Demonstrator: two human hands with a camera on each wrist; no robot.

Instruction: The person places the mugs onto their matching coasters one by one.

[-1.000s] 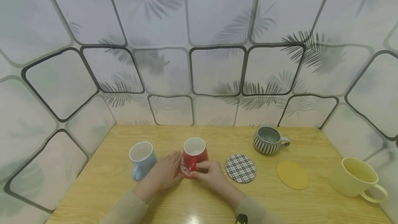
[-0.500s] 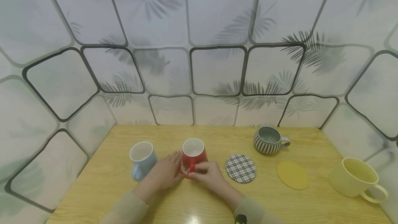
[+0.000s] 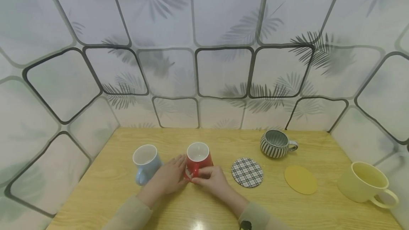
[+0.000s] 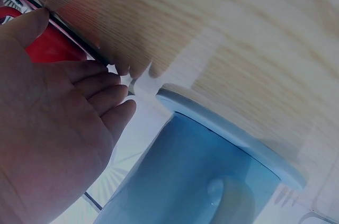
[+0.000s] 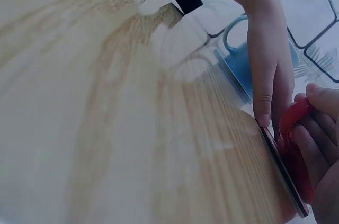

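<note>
A red mug (image 3: 203, 163) with a white inside stands on a round, red-edged coaster (image 3: 187, 174) near the middle of the table. My right hand (image 3: 213, 179) pinches the mug's handle (image 5: 294, 117) between thumb and fingers. To the left, my left hand (image 3: 170, 174) lies with straight fingers at the coaster's edge; in the right wrist view its thumb touches that edge. Beside my left hand, a light blue mug (image 3: 149, 166) sits on a blue coaster (image 4: 233, 133), which shows in the left wrist view.
Right of the red mug lies a black-and-white checked coaster (image 3: 247, 172), then a yellow coaster (image 3: 300, 179). A grey striped cup (image 3: 274, 147) stands at the back right. Near the right edge of the wooden table (image 3: 223, 212) is a large yellow mug (image 3: 361, 184). Patterned walls enclose the table.
The red mug has slid slightly left over its coaster, with my right hand moving along on the handle. My left hand has stayed in place.
</note>
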